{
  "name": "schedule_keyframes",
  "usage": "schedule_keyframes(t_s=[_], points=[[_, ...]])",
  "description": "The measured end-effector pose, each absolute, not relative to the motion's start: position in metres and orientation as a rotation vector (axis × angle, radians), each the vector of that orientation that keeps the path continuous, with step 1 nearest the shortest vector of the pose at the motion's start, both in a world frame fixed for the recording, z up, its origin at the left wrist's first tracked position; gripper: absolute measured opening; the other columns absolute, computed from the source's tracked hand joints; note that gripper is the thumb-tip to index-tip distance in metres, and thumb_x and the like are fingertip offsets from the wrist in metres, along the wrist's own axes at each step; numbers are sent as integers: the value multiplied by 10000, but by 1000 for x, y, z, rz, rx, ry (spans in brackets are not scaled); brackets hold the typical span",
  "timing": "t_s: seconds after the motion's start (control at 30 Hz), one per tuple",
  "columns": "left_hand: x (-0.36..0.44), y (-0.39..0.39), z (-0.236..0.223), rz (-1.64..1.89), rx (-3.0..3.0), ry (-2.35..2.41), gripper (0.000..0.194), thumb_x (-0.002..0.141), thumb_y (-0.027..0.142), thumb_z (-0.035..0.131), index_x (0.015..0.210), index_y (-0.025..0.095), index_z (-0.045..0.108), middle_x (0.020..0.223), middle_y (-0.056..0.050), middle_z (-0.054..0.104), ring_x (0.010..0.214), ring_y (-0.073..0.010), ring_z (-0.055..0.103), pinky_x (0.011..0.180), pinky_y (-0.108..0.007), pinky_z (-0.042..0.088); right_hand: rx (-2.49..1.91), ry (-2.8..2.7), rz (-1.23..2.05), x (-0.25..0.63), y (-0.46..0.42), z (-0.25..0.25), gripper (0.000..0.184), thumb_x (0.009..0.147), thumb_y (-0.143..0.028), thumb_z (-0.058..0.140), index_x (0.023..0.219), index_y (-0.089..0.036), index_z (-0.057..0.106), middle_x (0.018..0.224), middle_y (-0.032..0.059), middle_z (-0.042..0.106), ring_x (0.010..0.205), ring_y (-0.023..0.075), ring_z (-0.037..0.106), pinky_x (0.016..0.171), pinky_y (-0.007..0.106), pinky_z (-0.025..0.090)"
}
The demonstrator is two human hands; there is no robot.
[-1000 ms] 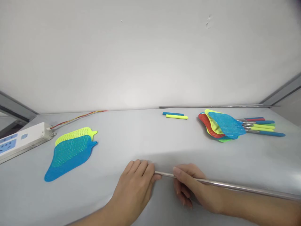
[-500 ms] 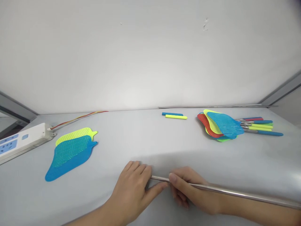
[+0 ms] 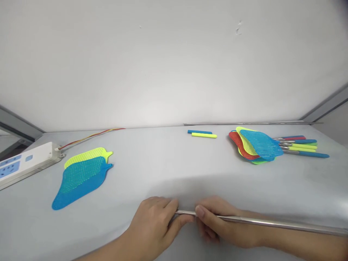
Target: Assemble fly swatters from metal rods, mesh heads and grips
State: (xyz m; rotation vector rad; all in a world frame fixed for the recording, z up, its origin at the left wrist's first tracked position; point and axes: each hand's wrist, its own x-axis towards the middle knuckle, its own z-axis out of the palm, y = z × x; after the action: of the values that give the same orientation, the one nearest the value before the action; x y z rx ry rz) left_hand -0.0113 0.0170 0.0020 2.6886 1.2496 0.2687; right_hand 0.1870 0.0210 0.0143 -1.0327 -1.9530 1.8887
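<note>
Left hand (image 3: 152,224) sits low at bottom centre, its fingers curled and thumb reaching right, closed around the near end of a slim stainless-steel rod (image 3: 261,221). Right hand (image 3: 220,226) grasps the same rod just beside it, pinching it between thumb and fingers. The two hands nearly touch. From them the rod runs toward the lower right and leaves the frame at the right edge, lying close above the pale grey surface (image 3: 174,174).

Further up the head view, a second thin steel rod (image 3: 244,123) lies along the far edge of the surface, below the white wall (image 3: 174,61). Left of centre on that edge, a short blue plastic tube (image 3: 199,132) lies just beside a short yellow-green plastic tube (image 3: 203,135). At upper right, a pile of blue, red, yellow and green mesh fly-swatter heads (image 3: 257,145) overlaps a fan of steel rods with coloured grips (image 3: 301,146). At lower left, a blue mesh fly-swatter head (image 3: 78,185) partly covers a yellow-green one (image 3: 87,155). Beyond them, a white power strip (image 3: 27,163) sits at the left edge, with a red-and-yellow cable (image 3: 92,135) running from it along the surface.
</note>
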Motion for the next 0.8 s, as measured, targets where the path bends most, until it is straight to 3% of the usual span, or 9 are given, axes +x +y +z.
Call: schedule_keyframes(t_s=[0.17,0.4,0.67,0.8], points=[[-11,16,4,219,2689,1188,245,876,334,331,680,200,392,515,23,529,448,-167,513,425,-271,338,-914,-2067,1883,190,24,22,337,902,-385,273,685,-166,410,613,-19,464,538,74,431,505,171,360],[-10,14,5,177,2675,1111,129,875,255,292,768,207,345,585,11,578,481,-187,541,432,-291,368,-933,-2088,1857,188,25,24,306,899,-360,293,686,-166,397,626,-20,471,563,75,435,505,163,352],[-9,16,4,143,2642,1107,114,875,235,280,781,205,335,593,6,579,483,-187,535,438,-290,366,-976,-2002,1934,188,26,20,340,890,-406,307,682,-161,416,616,-22,469,530,65,425,484,160,348],[-9,16,4,185,2555,1151,191,889,312,285,747,206,353,593,18,564,507,-165,529,460,-271,351,-991,-1915,1973,189,25,15,375,874,-465,305,677,-163,410,590,-26,453,485,65,413,453,171,337]])
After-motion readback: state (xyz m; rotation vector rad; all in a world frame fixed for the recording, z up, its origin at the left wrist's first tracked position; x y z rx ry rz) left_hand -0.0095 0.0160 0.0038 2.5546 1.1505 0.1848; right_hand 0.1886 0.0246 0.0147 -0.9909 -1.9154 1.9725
